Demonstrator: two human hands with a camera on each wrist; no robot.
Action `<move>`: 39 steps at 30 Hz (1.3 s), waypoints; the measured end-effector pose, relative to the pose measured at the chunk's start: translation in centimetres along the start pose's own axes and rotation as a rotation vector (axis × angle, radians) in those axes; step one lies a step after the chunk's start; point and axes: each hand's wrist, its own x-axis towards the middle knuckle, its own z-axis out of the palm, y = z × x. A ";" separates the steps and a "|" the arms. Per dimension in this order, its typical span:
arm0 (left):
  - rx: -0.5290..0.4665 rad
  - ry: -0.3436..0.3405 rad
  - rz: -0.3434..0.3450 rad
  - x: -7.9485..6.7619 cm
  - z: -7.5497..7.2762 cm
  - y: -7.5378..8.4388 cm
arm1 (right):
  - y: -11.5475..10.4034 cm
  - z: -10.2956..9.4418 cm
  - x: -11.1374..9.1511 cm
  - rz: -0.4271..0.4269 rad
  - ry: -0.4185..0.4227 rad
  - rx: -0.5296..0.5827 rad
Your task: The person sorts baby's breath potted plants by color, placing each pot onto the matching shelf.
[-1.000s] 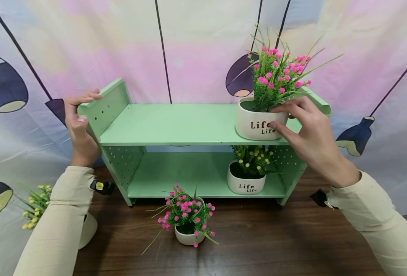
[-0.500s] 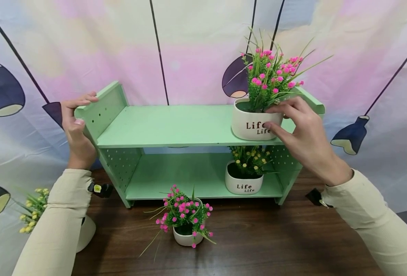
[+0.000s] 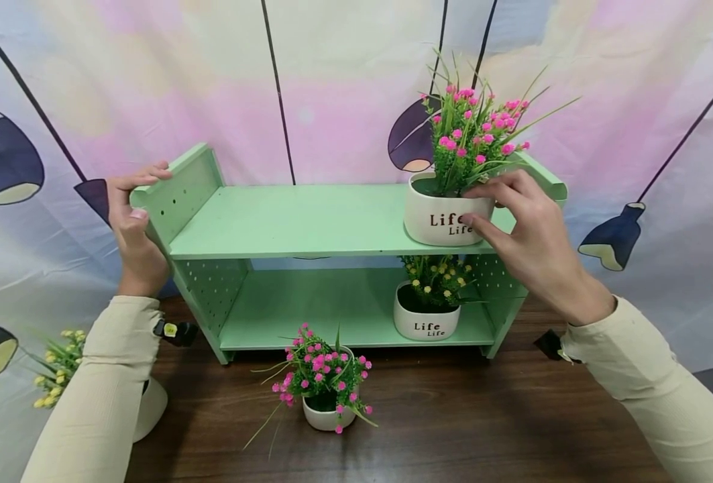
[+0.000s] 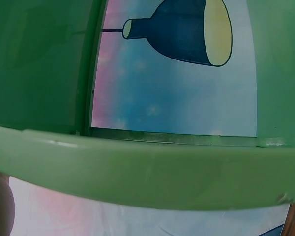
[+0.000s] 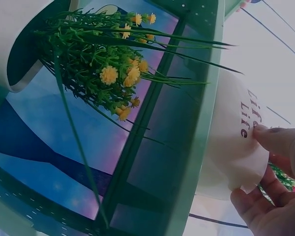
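"Green shelf [image 3: 296,216], two tiers, standing on a dark wooden bench [image 3: 441,416]. What are the hands doing?"

"The right hand [image 3: 534,231] pinches a white pot [image 3: 441,218] at the right end of the upper tier. Thumb on the 'Life' lettering, fingers at the rim and round the pot's right side."

"Upright?"

"Yes, near the front edge, with pink flowers [image 3: 461,153] and thin grassy blades rising from it. I can't tell whether its whole base touches the board."

"And the left hand [image 3: 135,228]?"

"Gripping the shelf's left end panel [image 3: 190,188], fingers bent over the top edge, thumb by the outer side. Some of its fingers are hidden."

"What's below the held one?"

"On the lower tier, a matching lettered pot [image 3: 425,322] with yellow flowers [image 3: 434,282]."

"Anything on the bench itself?"

"A smaller-looking pot of pink blooms [image 3: 328,418] in front of the shelf, and a yellow-flowered pot [image 3: 151,409] at the left, partly behind the left sleeve [image 3: 90,376]. Behind everything hangs a pastel cloth [image 3: 344,87] printed with dark lamps."
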 end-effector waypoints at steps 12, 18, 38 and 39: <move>0.005 -0.010 0.004 -0.1 -0.4 0.0 | 0.0 0.4 -0.1 -0.025 0.010 0.013; -0.004 -0.022 -0.006 -0.2 -0.6 -0.1 | -0.1 0.3 -0.3 -0.029 0.013 -0.012; -0.002 -0.023 0.004 0.1 -0.1 0.1 | -5.3 -1.2 -6.3 -0.192 -0.150 0.050; -0.007 -0.022 0.002 0.1 -0.1 0.1 | -5.5 -0.9 -6.6 -0.198 -0.156 0.063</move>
